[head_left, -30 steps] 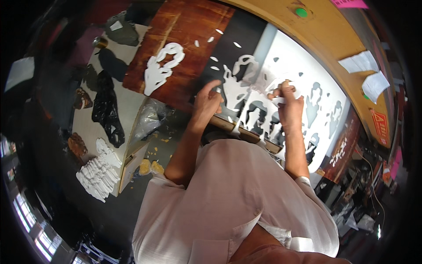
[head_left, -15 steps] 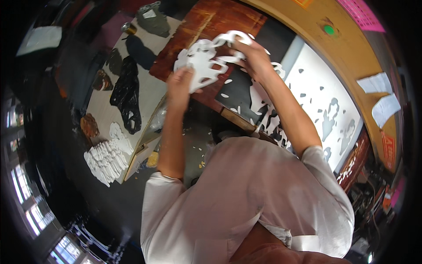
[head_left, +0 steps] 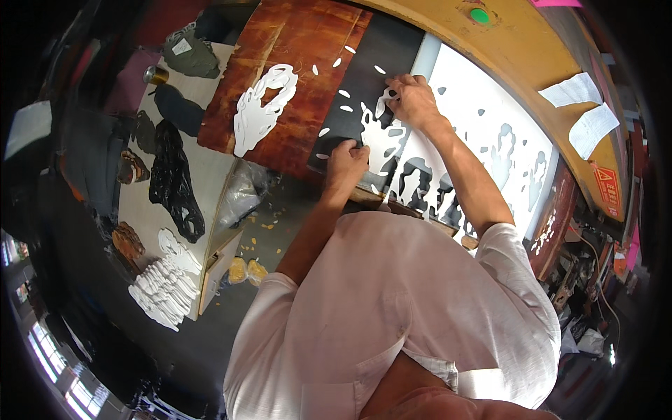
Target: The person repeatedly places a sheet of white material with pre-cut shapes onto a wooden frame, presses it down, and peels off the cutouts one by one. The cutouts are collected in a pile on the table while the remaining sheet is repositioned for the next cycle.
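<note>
Overhead view of a person in a white short-sleeved shirt (head_left: 413, 308) working at a dark table (head_left: 350, 119). The left hand (head_left: 348, 160) lay with its fingers curled down onto the lower edge of a white, irregularly shaped cut-out sheet piece (head_left: 381, 136) resting on the table. The right hand (head_left: 413, 98), at 1 o'clock from the left hand, was closed, pinching the upper end of the same piece. At 3 o'clock from the piece lay the large white sheet with shaped holes (head_left: 490, 140). At 9 o'clock a second white cut-out (head_left: 260, 108) lay flat on a reddish-brown wooden board (head_left: 294, 56), with small white oval scraps (head_left: 344, 93) scattered between the two. Far at 8 o'clock, a stack of white cut-outs (head_left: 164, 280) and a black cut-out (head_left: 171, 178) rested on a pale side surface (head_left: 203, 168).
</note>
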A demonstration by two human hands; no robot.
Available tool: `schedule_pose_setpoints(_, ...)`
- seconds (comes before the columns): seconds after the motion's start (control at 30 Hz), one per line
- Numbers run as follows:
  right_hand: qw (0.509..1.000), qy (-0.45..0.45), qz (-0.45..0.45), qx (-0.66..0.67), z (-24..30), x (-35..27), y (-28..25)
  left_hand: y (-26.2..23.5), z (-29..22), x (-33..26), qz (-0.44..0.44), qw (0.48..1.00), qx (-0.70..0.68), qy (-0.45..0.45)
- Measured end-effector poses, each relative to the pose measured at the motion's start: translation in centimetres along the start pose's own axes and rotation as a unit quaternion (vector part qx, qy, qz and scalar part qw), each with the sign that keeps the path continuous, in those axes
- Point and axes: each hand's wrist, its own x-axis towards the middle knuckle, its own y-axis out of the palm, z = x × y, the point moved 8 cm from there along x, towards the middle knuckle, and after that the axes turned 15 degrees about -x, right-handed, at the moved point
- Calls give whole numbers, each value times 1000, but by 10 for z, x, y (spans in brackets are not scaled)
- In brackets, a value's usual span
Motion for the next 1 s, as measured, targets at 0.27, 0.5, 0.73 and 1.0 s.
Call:
schedule_pose_setpoints(0.27,926,-88,91,355,44,-77,2,40,16,-14,104,964,-233,-71)
schedule_pose_setpoints(0.5,945,-192,-63,257,53,-90,-14,35,4,-7,116,978,-169,-19)
schedule_pose_setpoints(0.73,965,-65,-105,230,57,-75,-7,12,-16,-7,55,993,-108,8)
schedule_pose_setpoints(1.0,917,-9,91,389,67,-74,16,6,-19,-13,93,991,1,93)
